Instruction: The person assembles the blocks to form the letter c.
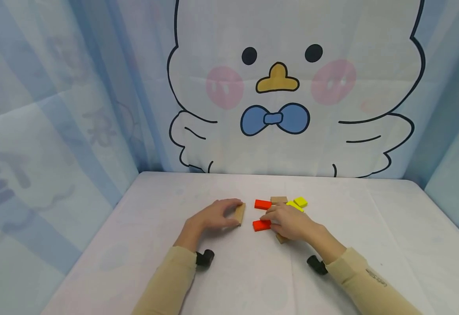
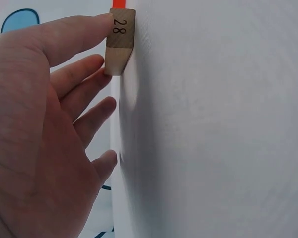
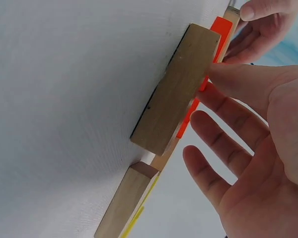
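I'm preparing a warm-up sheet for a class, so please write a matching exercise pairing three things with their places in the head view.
Things
1. Bow tie
2. Block marked 28
3. Yellow blocks

Places
A. Right of both red blocks
B. On the backdrop
C. Held in the left hand

Right pairs: 1-B, 2-C, 3-A

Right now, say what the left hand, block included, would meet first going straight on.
Likely the farther red block, a short gap beyond the wooden block marked 28 in the left hand; the nearer red block looks almost as close, so order is uncertain.
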`<state>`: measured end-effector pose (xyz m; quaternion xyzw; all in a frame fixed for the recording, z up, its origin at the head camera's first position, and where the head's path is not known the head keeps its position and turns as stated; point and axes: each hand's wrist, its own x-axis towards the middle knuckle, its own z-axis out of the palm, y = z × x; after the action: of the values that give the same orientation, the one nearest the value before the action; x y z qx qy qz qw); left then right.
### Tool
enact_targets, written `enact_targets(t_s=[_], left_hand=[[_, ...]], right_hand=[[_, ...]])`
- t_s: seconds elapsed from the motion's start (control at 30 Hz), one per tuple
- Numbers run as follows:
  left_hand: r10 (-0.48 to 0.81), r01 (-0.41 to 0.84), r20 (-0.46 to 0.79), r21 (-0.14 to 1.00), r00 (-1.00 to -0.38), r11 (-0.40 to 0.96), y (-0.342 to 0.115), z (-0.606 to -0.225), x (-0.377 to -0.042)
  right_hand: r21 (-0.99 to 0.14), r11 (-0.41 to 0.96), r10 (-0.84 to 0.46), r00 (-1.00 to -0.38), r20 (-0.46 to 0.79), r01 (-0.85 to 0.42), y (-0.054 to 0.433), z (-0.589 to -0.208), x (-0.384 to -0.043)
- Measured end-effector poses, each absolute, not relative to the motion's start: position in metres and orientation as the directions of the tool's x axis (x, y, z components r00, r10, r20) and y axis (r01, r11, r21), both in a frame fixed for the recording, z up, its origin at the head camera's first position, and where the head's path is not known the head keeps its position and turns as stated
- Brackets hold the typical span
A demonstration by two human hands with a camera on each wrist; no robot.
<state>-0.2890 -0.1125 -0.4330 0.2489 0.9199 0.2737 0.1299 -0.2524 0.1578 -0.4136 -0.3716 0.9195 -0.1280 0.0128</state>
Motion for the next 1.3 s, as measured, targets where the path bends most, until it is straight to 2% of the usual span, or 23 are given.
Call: enact_targets(t_s=[0.53, 0.9, 1.3], left_hand=[[0.518, 0.372, -0.103, 0.581, -0.849, 0.724, -0.101, -0.433, -0.287], [0.503, 0.36, -0.105, 0.577, -0.858, 0.733, -0.093, -0.433, -0.284], [0.495, 0.35, -0.1, 0.589, -0.863, 0.729, -0.084, -0.435, -0.28]], right_hand=[[-0.24, 0.689, -0.694, -0.718, 0.053, -0.684, 0.161, -0.411, -0.25], [-0.316, 0.689, -0.68, -0.733, 0.03, -0.652, 0.16, -0.408, -0.249], [-0.341, 0.7, -0.673, -0.739, -0.02, -0.628, 0.159, -0.408, -0.249]])
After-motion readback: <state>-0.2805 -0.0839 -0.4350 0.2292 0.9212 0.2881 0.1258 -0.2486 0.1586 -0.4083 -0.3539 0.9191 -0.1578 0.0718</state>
